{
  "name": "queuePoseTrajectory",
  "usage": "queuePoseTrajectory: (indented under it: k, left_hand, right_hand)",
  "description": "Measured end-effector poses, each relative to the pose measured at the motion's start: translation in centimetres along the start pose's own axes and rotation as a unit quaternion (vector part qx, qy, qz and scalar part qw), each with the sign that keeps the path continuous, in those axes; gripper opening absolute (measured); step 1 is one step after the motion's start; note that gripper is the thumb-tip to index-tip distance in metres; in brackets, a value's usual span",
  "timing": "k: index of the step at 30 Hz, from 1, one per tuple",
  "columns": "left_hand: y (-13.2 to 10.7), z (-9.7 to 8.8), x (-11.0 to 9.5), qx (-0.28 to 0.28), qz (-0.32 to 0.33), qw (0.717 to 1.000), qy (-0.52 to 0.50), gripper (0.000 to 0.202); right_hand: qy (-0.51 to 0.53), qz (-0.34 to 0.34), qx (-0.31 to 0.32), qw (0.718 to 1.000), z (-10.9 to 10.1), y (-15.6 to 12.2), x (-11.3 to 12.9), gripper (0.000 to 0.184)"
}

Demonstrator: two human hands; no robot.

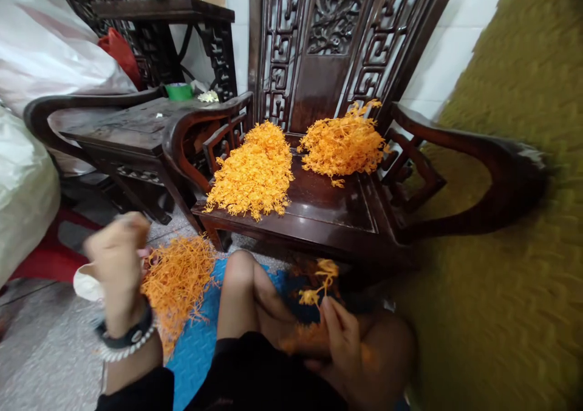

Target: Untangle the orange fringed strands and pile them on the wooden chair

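Observation:
My right hand (340, 332) is in front of my lap. Its thumb and fingertips pinch the thin stem of a small orange plastic flower sprig (324, 280), whose blossoms stand above the fingers. My left hand (117, 250) is raised at the left and blurred by motion. Its fingers look curled closed, and whatever they hold is hidden. Beside that hand lies a heap of thin orange stems (182, 271). On the dark carved wooden chair (328, 207) rest a dense pile of orange blossoms (255, 171) and a looser bunch of orange sprigs (344, 141). More orange bits blur over my lap.
A dark wooden side table (136, 116) bears a roll of green tape (179, 91). Large white sacks (50, 40) fill the left, near a red plastic stool (50, 253). Blue foam matting (195, 344) lies beneath me. A woven mat (505, 247) stands at the right.

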State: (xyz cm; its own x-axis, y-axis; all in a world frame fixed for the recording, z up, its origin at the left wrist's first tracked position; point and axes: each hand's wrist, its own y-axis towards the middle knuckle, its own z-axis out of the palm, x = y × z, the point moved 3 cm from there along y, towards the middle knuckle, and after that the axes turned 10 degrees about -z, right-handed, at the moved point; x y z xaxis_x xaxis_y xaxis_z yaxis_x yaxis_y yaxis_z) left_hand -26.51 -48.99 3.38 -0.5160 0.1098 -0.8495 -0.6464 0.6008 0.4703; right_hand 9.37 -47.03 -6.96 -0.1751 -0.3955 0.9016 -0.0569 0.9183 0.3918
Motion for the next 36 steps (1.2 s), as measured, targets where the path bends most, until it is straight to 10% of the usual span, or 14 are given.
queuePoseTrajectory:
  k: [4, 7, 17, 22, 27, 32, 36]
  left_hand:
    - [-6.1, 9.2, 0.5, 0.267, -0.092, 0.958, -0.045, 0.040]
    - [-10.0, 13.7, 0.3, 0.348, -0.128, 0.922, -0.113, 0.040]
    - [-13.1, 15.1, -3.0, 0.376, 0.059, 0.919, -0.097, 0.041]
    - [-8.7, 14.2, -1.2, 0.157, -0.010, 0.983, -0.098, 0.043]
    - [2.0, 13.8, -0.8, -0.090, -0.026, 0.981, -0.172, 0.044]
    - [9.7, 20.6, -2.3, 0.013, 0.098, 0.991, 0.087, 0.031]
    - [10.6, 25.6, -1.5, 0.142, 0.083, 0.964, 0.210, 0.030]
  right_hand:
    - [0.032, 0.022, -0.025, 0.999, 1.4, 1.9, 0.5, 0.046]
    - [0.082, 0.029, -0.011, 0.996, 2.5, 2.5, 0.9, 0.042]
    - [0.039, -0.004, 0.025, 0.999, 3.0, 2.3, 1.6, 0.043]
    - [-0.008, -0.026, 0.135, 0.990, 3.9, 0.3, 3.6, 0.042]
    - [-0.012, 0.042, 0.027, 0.999, 2.2, -1.7, 2.3, 0.036]
    - [0.078, 0.143, -0.022, 0.986, 1.7, -0.3, -1.1, 0.044]
    - [0.134, 0.177, -0.074, 0.972, 1.2, 1.1, -2.3, 0.046]
